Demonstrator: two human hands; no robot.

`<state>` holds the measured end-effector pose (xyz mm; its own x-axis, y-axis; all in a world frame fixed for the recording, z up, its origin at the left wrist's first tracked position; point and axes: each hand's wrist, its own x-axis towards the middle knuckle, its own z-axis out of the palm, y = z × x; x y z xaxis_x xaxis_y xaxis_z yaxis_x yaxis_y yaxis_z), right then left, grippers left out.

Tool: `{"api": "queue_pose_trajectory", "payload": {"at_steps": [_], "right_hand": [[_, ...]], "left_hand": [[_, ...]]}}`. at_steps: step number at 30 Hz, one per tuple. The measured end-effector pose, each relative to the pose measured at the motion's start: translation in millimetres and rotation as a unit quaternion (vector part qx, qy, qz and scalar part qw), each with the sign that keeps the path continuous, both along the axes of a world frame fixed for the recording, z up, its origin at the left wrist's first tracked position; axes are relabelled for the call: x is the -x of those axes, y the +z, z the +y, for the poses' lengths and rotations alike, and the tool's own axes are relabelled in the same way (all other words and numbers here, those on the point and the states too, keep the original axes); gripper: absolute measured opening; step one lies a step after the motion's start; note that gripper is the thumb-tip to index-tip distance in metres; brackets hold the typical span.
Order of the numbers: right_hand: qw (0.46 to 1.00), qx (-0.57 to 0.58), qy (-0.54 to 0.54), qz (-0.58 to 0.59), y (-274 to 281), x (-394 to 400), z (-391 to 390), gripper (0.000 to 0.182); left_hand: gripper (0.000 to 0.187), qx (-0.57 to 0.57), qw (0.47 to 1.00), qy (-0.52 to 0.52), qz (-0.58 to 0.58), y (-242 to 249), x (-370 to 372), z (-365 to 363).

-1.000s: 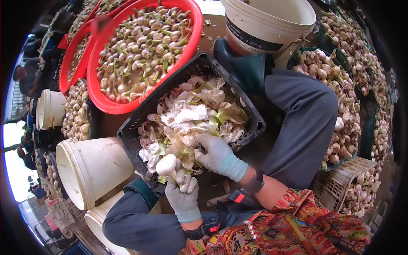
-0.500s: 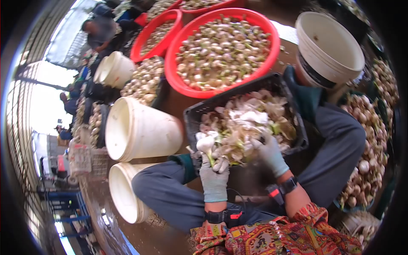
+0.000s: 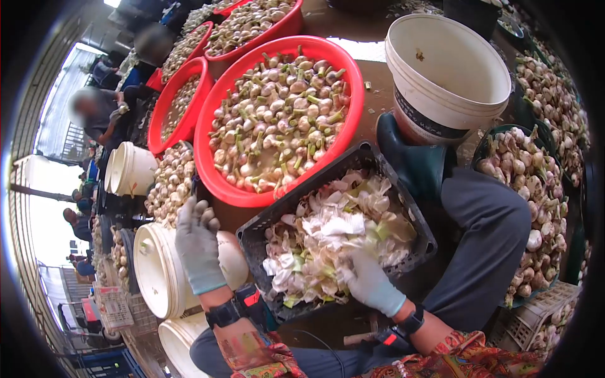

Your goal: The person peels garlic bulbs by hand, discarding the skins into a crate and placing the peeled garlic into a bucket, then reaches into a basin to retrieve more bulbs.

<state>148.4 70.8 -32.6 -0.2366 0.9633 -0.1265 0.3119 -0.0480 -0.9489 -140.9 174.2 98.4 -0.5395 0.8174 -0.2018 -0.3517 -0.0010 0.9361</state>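
Note:
My left hand [image 3: 198,249], in a grey glove, is raised over the side of a white bucket [image 3: 157,271], fingers apart and nothing visible in them. My right hand [image 3: 372,283], gloved too, is at the near edge of a heap of garlic skins [image 3: 343,230]. Its fingers are blurred against the skins, so I cannot see whether they hold anything. The skins fill a black plastic crate [image 3: 413,217] that sits tilted between my legs. Just beyond the crate stands a red tub [image 3: 358,94] full of garlic bulbs [image 3: 277,120].
A large white bucket [image 3: 441,69] stands beyond my boot [image 3: 416,157]. Heaped garlic [image 3: 532,208] lies along the right. Another white bucket [image 3: 183,340] is at lower left. More red tubs [image 3: 189,94] stand further back, and a person [image 3: 101,116] sits at far left.
My left hand has moved from the crate leftward to the white bucket; the white garlic bulb it held no longer shows. My right hand stays by the skins. The view has shifted.

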Motion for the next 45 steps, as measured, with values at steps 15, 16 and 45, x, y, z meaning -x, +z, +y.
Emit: {"api": "queue_pose_trajectory", "payload": {"at_steps": [15,16,45], "right_hand": [[0.951,0.301,-0.008,0.068,-1.3,1.3,57.4,0.011],[0.951,0.303,-0.010,0.067,-3.5,2.6,60.2,0.011],[0.972,-0.024,0.227,-0.053,26.6,-6.9,-11.4,0.042]], "left_hand": [[0.071,0.447,0.492,-0.442,0.603,-241.5,120.2,242.8],[0.071,0.446,0.491,-0.444,0.602,-231.2,107.3,247.8],[0.036,0.094,0.976,-0.069,-0.183,-95.8,-143.6,-164.2]]}}
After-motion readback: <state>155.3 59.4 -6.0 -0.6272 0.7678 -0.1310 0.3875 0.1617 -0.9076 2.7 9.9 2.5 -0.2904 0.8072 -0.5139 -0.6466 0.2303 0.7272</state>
